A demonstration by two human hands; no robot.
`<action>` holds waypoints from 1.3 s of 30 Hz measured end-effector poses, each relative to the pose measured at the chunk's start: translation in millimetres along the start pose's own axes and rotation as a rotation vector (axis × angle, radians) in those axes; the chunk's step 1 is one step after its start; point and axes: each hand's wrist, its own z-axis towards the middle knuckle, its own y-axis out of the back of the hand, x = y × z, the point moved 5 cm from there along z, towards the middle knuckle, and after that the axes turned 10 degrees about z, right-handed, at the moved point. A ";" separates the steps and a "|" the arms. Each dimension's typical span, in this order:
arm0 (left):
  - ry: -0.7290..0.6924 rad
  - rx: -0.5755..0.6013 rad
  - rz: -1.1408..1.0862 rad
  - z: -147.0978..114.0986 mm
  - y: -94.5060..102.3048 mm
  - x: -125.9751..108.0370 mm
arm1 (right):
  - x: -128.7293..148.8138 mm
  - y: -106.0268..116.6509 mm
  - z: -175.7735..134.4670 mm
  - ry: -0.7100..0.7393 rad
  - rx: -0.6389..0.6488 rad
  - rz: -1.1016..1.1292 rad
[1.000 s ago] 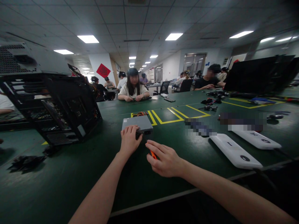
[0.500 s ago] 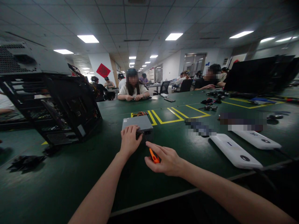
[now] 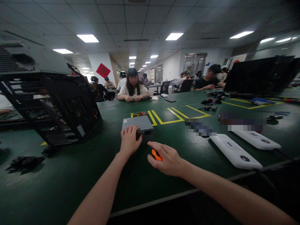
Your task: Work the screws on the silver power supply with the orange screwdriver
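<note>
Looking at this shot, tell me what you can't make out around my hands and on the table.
All in the head view:
Near side of the grey metal box: partly hidden by the left hand.
Orange-handled tool: largely covered by the right hand; its far end is too dark and small to trace.
Item beside the nearer white device: pixelated.
Perforated grey unit: cut off by the left edge.

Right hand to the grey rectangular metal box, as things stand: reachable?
Likely yes: the right hand, holding an orange-handled tool, is close in front of the grey rectangular metal box. The left hand covers only its left part, leaving the near right corner uncovered.
</note>
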 end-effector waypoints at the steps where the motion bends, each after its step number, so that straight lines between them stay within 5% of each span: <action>1: -0.002 0.002 0.001 -0.1 0.0 -0.1 | 0.8 0.2 0.1 0.008 0.004 0.010; 23: -0.008 -0.004 0.011 -0.9 0.9 -0.5 | -3.5 2.3 -2.0 -0.040 -0.005 -0.001; 39: -0.006 -0.012 -0.004 -1.4 0.2 -0.4 | 5.4 5.9 3.4 0.056 0.016 -0.008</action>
